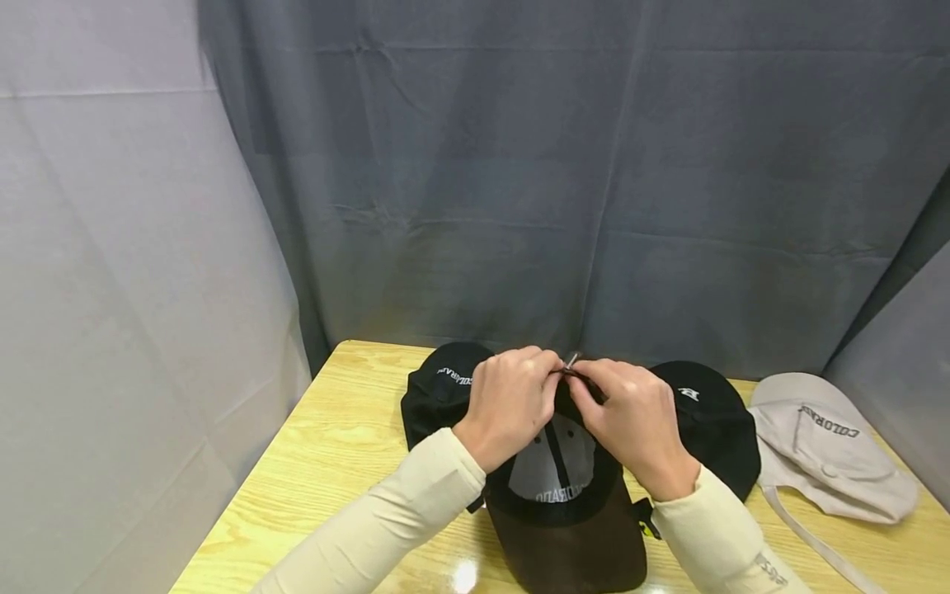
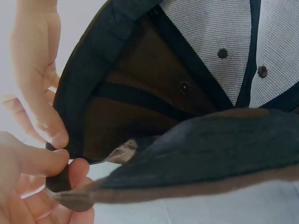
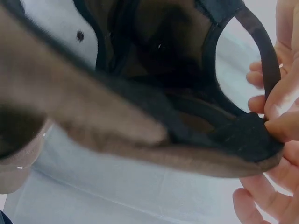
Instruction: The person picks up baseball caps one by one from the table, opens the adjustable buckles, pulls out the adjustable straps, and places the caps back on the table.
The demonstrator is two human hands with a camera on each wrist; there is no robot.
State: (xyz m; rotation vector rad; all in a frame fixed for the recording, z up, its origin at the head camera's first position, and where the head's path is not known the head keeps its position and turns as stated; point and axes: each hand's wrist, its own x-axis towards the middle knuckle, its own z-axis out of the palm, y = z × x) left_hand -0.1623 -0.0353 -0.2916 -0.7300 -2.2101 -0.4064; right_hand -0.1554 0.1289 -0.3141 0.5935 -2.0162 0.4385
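A dark brown baseball cap (image 1: 571, 544) is held with its inside facing up and its brim toward me. My left hand (image 1: 512, 404) pinches the cap's back strap between thumb and fingers. Close beside it, my right hand (image 1: 631, 417) pinches the strap's other side. Between the fingertips a small metal buckle (image 1: 571, 360) shows in the head view. The strap (image 3: 266, 60) arches over the back opening in the right wrist view. Inside the crown, a light mesh lining (image 2: 210, 32) with dark eyelets is visible. Fingers hide most of the fastening.
A black cap (image 1: 438, 396) with white lettering lies behind my left hand. Another black cap (image 1: 712, 429) sits right of my right hand. Farther right is a beige cap (image 1: 824, 445) with a long strap (image 1: 816, 544). A grey curtain stands behind the wooden table (image 1: 319, 462).
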